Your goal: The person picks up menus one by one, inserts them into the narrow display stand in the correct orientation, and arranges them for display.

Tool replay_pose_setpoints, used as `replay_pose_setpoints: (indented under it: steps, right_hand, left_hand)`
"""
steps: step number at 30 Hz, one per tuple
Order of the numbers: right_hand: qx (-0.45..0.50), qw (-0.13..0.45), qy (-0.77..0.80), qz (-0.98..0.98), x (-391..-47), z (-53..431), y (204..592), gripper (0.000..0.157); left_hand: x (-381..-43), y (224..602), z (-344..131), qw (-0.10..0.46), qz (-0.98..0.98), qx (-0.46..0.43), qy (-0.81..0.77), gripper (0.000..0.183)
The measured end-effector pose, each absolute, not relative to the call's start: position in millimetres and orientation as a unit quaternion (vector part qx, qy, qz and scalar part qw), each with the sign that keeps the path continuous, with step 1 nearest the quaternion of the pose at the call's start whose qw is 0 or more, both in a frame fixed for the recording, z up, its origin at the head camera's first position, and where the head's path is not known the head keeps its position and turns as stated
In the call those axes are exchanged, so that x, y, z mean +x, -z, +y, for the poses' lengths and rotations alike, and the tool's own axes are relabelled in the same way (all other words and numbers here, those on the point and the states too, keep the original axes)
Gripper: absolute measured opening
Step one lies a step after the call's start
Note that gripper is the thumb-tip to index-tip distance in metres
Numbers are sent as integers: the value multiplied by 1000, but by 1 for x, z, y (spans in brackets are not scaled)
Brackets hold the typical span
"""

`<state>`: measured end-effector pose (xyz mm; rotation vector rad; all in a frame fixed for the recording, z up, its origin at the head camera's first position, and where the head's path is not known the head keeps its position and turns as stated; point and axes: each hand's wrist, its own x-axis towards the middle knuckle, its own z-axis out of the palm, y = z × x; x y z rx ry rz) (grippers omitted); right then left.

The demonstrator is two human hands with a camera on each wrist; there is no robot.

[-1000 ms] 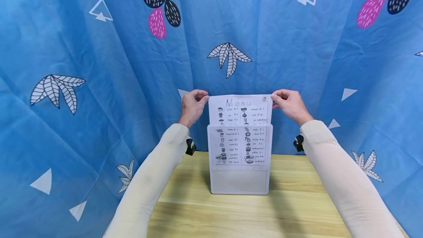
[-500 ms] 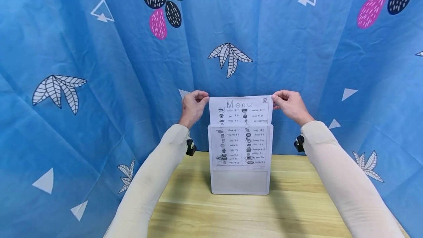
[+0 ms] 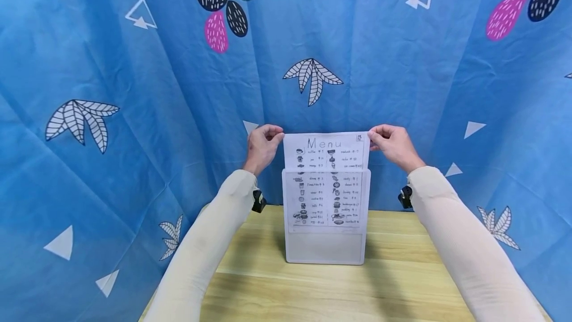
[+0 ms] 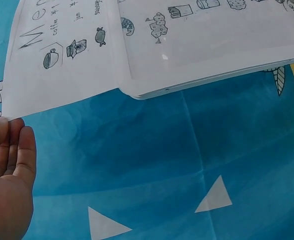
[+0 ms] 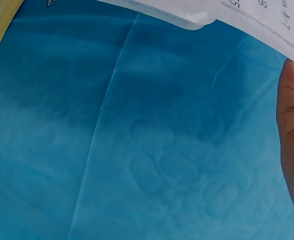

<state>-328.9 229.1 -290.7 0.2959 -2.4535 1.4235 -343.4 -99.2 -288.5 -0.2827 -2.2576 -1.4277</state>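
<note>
A white paper menu with small drawings and prices stands upright, its lower part inside a clear sign holder. The top of the sheet sticks out above the holder's upper edge, and the sheet's bottom edge lies above the holder's base. My left hand pinches the top left corner between thumb and fingers; the left wrist view shows this hand at the paper's corner. At the top right corner my right hand pinches the sheet. Only part of that hand shows in the right wrist view.
The holder stands on a light wooden table. Close behind hangs a blue patterned curtain, which also runs along both sides. A black wrist camera sits on the left sleeve, another wrist camera on the right.
The menu has slid slightly down inside the holder, and both hands have lowered a little with it. The holder stays in place.
</note>
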Motion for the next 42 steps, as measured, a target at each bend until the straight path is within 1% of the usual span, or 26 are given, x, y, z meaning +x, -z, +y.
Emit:
replay_pose_setpoints:
  steps: [15,23,37,42]
  right_hand:
    - [101,130,-491,-855,-326,229,293,37]
    - [92,132,-494,-855,-329,230,299,34]
    - [111,126,-489,-856,-326,230,303,34]
    - [108,120,-491,-856,-327,231,305,36]
  left_hand:
    - [-345,292,-100,223,-823,-100,513,20]
    - [-345,295,-99,215,-824,-101,514,20]
    - [-343,300,-103,212,-826,-104,512,16]
    - [-343,301,-103,208,-827,-106,511,18]
